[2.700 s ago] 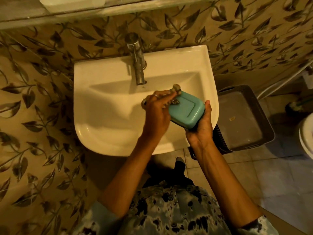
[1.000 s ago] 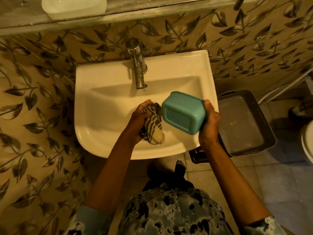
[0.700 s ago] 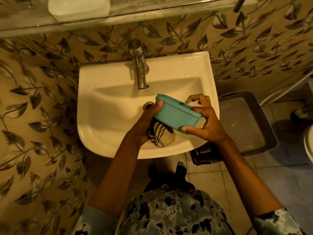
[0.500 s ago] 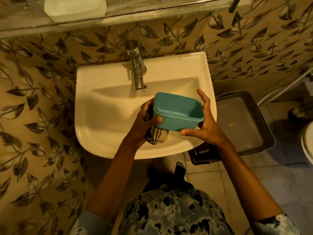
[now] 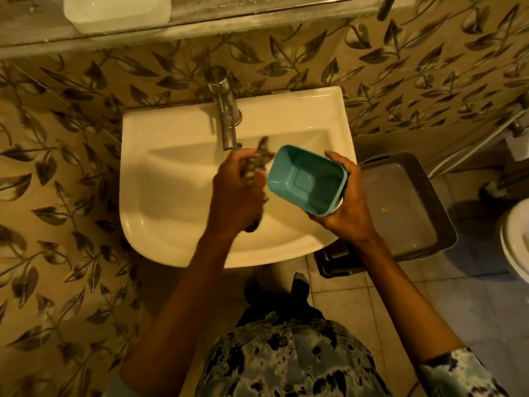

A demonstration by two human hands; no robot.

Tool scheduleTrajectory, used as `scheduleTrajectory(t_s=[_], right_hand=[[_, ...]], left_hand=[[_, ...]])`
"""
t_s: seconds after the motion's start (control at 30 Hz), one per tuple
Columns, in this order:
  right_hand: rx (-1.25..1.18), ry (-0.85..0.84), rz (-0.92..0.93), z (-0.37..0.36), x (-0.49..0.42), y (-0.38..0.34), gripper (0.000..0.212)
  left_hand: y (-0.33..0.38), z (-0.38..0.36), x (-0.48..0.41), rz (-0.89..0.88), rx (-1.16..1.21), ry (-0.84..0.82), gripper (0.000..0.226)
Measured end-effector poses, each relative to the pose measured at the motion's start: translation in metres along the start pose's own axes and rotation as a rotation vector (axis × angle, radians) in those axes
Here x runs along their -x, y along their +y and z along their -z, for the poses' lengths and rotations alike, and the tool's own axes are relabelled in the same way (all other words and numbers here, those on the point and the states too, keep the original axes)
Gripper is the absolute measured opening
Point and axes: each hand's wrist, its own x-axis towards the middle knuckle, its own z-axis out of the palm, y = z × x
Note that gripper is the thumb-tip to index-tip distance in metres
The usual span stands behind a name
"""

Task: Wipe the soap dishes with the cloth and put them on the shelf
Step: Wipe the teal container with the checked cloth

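Two hands at work over a white sink (image 5: 160, 196). Right fingers (image 5: 337, 160) wrapped round the far end and underside of a teal dish (image 5: 306, 184), right hand (image 5: 347, 207) gripping it above the basin's right side. Dish now tipped with its open hollow facing up and towards the left, where half a second earlier it sat level between both hands. Left hand (image 5: 236, 193) now off the dish, just beside its left rim, fingers clenched on a striped cloth (image 5: 256, 164); cloth and hand blurred, so probably mid-swing. Judged meaning: outside finished or set aside, inside about to be wiped. Behind the sink, a metal tap (image 5: 226, 121) against leaf-patterned wall. Higher up, a shelf (image 5: 257, 18) carrying a pale dish (image 5: 117, 10), seemingly already placed. Teal dish not yet shelved. To the right, on the floor, a dark tray (image 5: 435, 196).
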Motion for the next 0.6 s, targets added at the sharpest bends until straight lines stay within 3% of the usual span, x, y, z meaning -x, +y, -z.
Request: scheduleTrajectory(t_s=[0.1,0.17,0.27,0.5,0.53,0.6], right_hand=[[0.032,-0.011,0.070,-0.013,0.000,-0.011,0.093],[0.066,-0.003,0.157,-0.021,0.000,-0.018,0.086],[0.115,0.000,0.229,-0.024,0.001,-0.023,0.081],[0.117,0.036,0.211,-0.009,0.007,-0.019,0.076],[0.111,0.038,0.197,-0.010,0.010,-0.019,0.078],[0.099,0.064,0.187,-0.011,0.011,-0.021,0.079]], left_hand=[[0.020,-0.033,0.009,-0.087,-0.255,-0.029,0.034],[0.025,-0.050,0.006,-0.021,-0.373,-0.031,0.030],[0.028,-0.056,-0.004,0.128,-0.362,-0.069,0.024],[0.028,-0.054,-0.002,-0.073,-0.444,-0.785,0.017],[0.027,-0.053,-0.005,-0.087,-0.466,-0.769,0.018],[0.023,-0.054,-0.007,-0.163,-0.635,-0.491,0.023]])
